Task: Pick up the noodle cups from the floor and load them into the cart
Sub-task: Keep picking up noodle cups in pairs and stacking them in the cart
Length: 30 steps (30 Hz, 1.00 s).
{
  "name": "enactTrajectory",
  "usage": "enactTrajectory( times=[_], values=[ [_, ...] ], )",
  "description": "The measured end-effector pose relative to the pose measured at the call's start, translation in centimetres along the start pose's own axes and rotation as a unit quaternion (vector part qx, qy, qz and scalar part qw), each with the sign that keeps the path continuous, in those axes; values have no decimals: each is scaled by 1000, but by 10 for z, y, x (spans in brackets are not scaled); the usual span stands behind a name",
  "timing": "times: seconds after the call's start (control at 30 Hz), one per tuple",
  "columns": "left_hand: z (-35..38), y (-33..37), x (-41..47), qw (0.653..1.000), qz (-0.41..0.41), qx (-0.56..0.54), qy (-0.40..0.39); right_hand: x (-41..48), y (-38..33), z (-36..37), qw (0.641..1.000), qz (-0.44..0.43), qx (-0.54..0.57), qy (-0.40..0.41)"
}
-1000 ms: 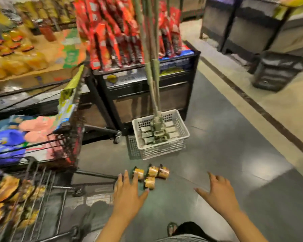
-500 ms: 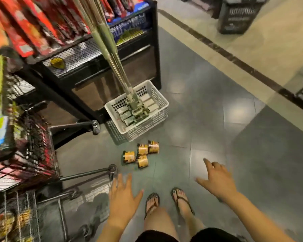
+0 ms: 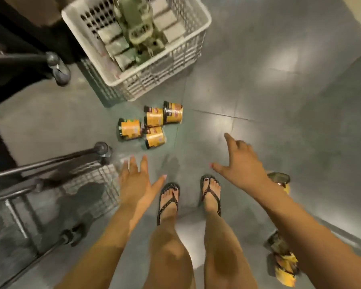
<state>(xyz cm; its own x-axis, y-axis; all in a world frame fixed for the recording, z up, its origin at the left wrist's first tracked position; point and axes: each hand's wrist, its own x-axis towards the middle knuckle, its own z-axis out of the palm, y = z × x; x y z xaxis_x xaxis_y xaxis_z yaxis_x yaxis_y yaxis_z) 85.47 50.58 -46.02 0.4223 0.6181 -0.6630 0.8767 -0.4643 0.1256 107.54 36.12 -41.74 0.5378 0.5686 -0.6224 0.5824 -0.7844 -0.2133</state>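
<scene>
Left hand (image 3: 134, 180), right hand (image 3: 241, 165) spread, empty, above floor; four noodle cups (image 3: 151, 125) (lying sideways) near white crate (image 3: 198, 9).

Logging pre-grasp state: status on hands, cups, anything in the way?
Left hand open, right hand open, both empty. Four noodle cups lying clustered on the floor, untouched. White crate close beyond them; cart at left; nothing between hands and cups.

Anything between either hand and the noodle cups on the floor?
Nothing visible. The noodle cups lie clustered on bare floor. The left hand and right hand hover open short of them, with only floor between. The white crate sits beyond the cups and the cart frame to the left, both outside the path.
</scene>
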Motion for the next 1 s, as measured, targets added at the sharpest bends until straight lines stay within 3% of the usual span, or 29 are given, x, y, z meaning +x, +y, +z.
enactTrajectory(
  times=[0.3, 0.53, 0.63, 0.8, 1.0],
  values=[
    [183, -40, 205, 975, -49, -126, 173, 245, 3, 187, 987, -136, -73, 33],
    [241, -47, 293, 911, -50, -274, 304, 384, -19, 229, 952, -233, -80, 181],
    [257, -48, 308, 891, 14, -284, 353, 413, -28, 233, 946, -251, -93, 183],
    [263, -54, 316, 889, 107, -222, 385, 421, -34, 244, 935, -286, -130, 165],
    [260, -46, 318, 884, 184, -184, 389, 407, -13, 256, 943, -263, 2, 205]
  ],
)
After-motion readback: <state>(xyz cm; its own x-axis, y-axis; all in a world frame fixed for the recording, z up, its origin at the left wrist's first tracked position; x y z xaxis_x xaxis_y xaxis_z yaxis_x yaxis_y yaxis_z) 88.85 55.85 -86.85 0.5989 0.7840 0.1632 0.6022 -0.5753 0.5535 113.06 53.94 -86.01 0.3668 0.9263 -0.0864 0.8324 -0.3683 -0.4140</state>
